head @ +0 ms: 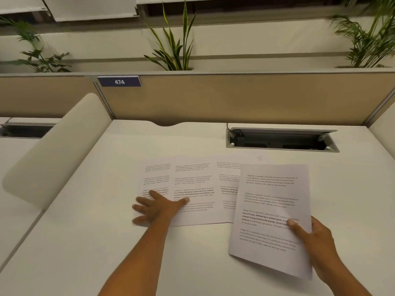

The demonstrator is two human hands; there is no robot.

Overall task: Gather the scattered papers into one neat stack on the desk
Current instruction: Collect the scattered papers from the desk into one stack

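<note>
Judging from how the papers lie, we rate the gathering as barely begun. We count four printed sheets in view, possibly more if any lie hidden beneath. One sheet (271, 210) is pinched in the right hand (314, 242), thumb on its printed face and fingers behind, lifted at a tilt above the right part of the desk (192, 263). Three further sheets lie flat in an overlapping row at the desk's centre: the left sheet (157, 178), the middle sheet (194, 184) and a third sheet (227, 180) partly covered by the lifted one. The left hand (156, 208) rests open and flat, fingers spread, pressing on the left and middle sheets and gripping nothing. No squared stack exists yet; we judge that the three flat sheets remain to be collected and aligned with the held one. We also note an open cable hatch (280, 139) behind the papers, well apart.
</note>
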